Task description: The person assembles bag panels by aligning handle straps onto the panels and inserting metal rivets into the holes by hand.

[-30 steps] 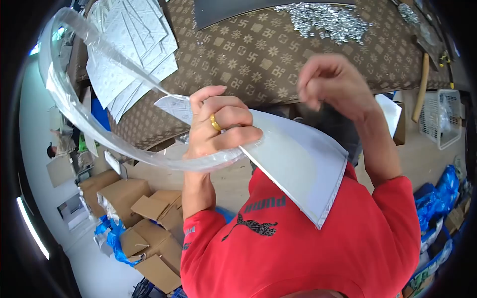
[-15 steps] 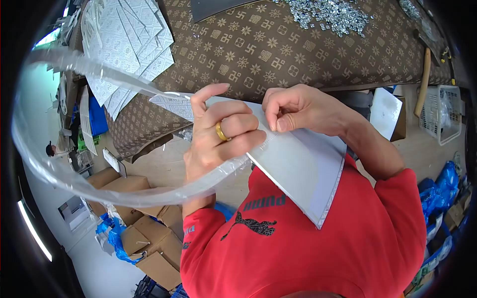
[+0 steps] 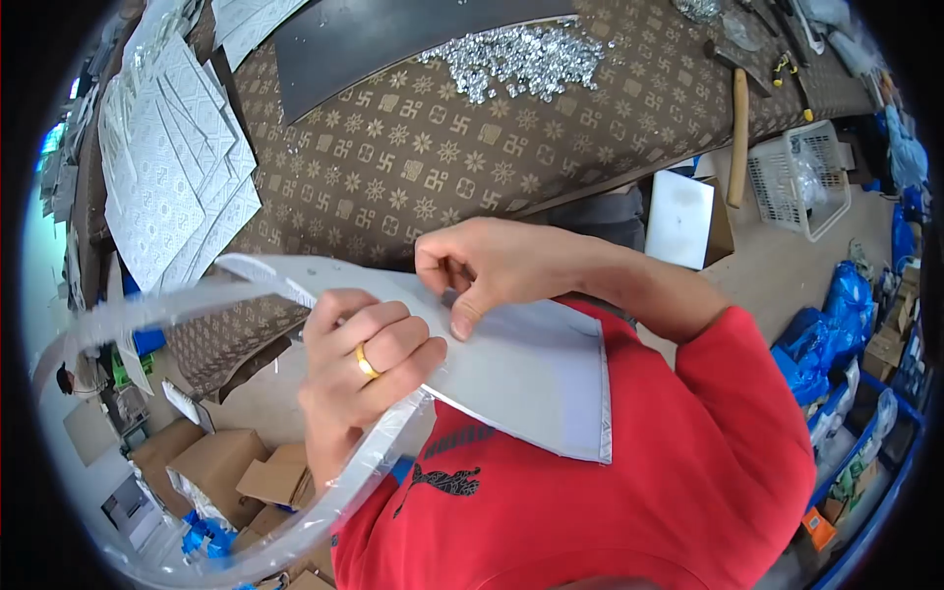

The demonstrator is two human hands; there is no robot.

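My left hand (image 3: 369, 364), with a gold ring, is closed around the edge of a thin pale-grey panel (image 3: 531, 383) with a patterned border. A long clear plastic strip (image 3: 369, 462) comes out below that hand and loops round to the left. My right hand (image 3: 492, 270) is over the panel, close to the left fingers. Its fingers are curled, and the thumb lies near the panel's face. What its fingertips hold, if anything, is hidden. The panel is tilted in front of my red shirt (image 3: 688, 472).
Patterned brown cloth (image 3: 393, 197) covers the table. On it lie a heap of clear shiny pieces (image 3: 521, 64), a dark board (image 3: 364, 44), stacked patterned sheets (image 3: 167, 167) and a wooden-handled hammer (image 3: 737, 138). A white basket (image 3: 801, 182) stands right; cardboard boxes (image 3: 216, 477) lie lower left.
Both hands and the panel have shifted left and down in view as the camera turned. The panel is held flatter. The right thumb has moved away from its curled fingers.
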